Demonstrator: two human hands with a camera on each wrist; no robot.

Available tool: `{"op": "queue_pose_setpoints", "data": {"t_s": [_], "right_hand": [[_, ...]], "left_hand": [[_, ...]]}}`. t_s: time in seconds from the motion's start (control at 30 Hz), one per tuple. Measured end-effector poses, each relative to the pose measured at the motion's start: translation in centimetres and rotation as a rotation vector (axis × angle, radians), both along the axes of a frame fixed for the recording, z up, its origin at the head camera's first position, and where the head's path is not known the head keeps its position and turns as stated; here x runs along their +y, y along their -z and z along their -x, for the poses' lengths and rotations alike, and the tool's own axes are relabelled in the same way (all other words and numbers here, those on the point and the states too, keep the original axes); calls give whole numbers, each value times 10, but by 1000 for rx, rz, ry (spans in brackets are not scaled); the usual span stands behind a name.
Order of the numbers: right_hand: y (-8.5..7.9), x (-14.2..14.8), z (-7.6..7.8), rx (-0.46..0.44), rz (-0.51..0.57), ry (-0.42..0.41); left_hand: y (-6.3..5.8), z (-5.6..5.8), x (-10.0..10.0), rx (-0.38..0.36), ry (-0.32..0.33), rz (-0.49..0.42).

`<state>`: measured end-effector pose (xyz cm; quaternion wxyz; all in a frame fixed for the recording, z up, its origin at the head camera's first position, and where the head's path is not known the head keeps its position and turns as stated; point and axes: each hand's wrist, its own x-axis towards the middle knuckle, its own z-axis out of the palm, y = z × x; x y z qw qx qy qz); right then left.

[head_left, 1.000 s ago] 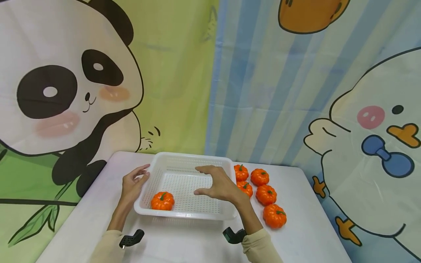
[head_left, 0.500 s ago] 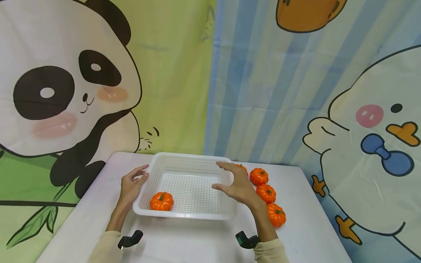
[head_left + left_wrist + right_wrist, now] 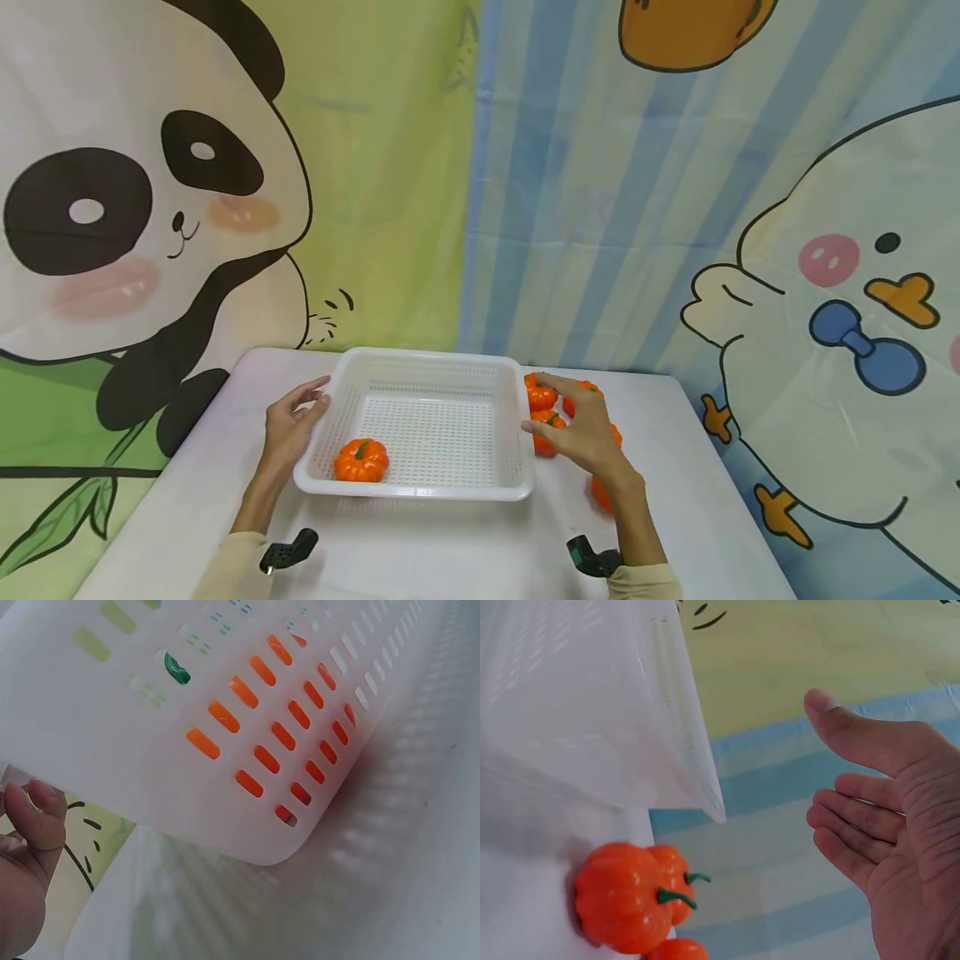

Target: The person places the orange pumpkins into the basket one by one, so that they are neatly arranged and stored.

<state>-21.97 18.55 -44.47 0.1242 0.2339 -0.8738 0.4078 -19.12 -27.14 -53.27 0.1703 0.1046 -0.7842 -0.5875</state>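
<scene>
A white perforated plastic basket sits on the table, with one orange toy pumpkin in its near left corner. My left hand is at the basket's left side, fingertips at the rim and fingers loosely bent. In the left wrist view, orange shows through the slots of the basket wall. My right hand is just right of the basket, thumb and fingers spread, holding nothing. It is over several more orange pumpkins and partly hides them. The right wrist view shows pumpkins below the basket's rim, apart from the hand.
The white table runs up to a cloth backdrop with a cartoon panda and a white bird. A dark wrist camera is strapped to the left arm, another dark camera to the right.
My right hand has moved right, from over the basket to over the pumpkins beside it, its fingers staying spread. My left hand has stayed at the basket's left rim.
</scene>
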Motion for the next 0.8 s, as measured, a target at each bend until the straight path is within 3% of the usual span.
{"op": "queue_pose_setpoints", "data": {"t_s": [0.43, 0.8], "right_hand": [[21, 33, -2, 12, -44, 154], [35, 58, -15, -70, -99, 277]], "left_hand": [[0, 2, 0, -2, 7, -6], [2, -1, -2, 5, 11, 3]]}}
